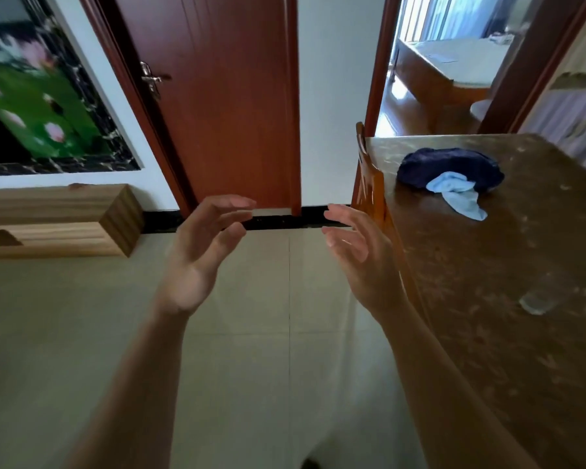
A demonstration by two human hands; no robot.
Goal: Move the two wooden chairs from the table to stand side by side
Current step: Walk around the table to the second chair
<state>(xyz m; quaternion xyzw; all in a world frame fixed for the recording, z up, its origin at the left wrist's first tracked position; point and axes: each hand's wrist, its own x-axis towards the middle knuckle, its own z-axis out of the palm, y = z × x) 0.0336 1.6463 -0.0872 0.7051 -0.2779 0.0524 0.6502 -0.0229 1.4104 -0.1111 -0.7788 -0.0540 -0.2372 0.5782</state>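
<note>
Wooden chair [369,184] hugs the table [487,265] edge; left hand [200,255] and right hand [359,255] spread, empty, above bare floor [268,333].

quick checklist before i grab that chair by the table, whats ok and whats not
1. Left hand free: ok, open and holding nothing.
2. Right hand free: ok, open, close to the chair but not gripping it.
3. Chair within reach: ok, its backrest stands at the table edge.
4. Floor clear for setting it down: ok, bare tiles.
5. Second chair located: cannot tell, only one shows.
6. Chair legs free of the table: cannot tell, hidden.
</note>
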